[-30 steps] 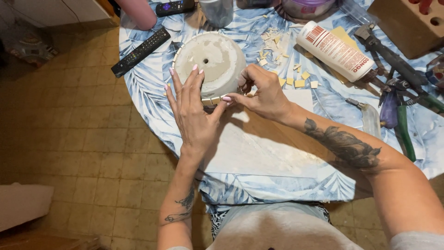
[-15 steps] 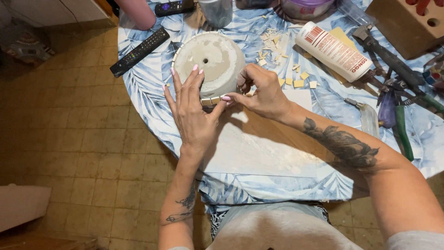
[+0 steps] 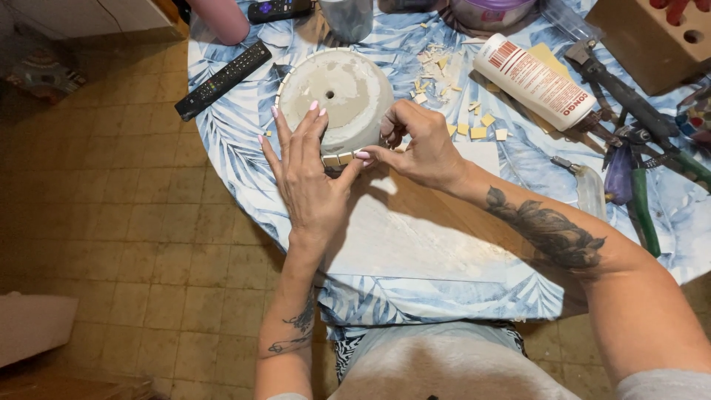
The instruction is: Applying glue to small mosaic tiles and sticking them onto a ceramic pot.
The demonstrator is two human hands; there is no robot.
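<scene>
An upturned pale clay pot (image 3: 341,89) with a small hole in its base stands on the table, a row of small beige tiles (image 3: 339,158) stuck along its lower rim. My left hand (image 3: 307,174) lies flat against the pot's near side, fingers spread upward. My right hand (image 3: 418,144) pinches at the tile row on the rim with thumb and forefinger, touching the pot from the right. Whether a loose tile sits between those fingers is too small to tell.
Loose beige tile bits (image 3: 444,81) lie behind the pot. A white glue bottle (image 3: 533,80) lies to the right, with pliers and cutters (image 3: 637,148) beyond. A black remote (image 3: 222,80) lies at the left. A white sheet (image 3: 415,230) covers the leaf-patterned tablecloth (image 3: 237,148).
Nothing has clearly moved; both hands stay on the pot's near rim, with only a slight shift of the view.
</scene>
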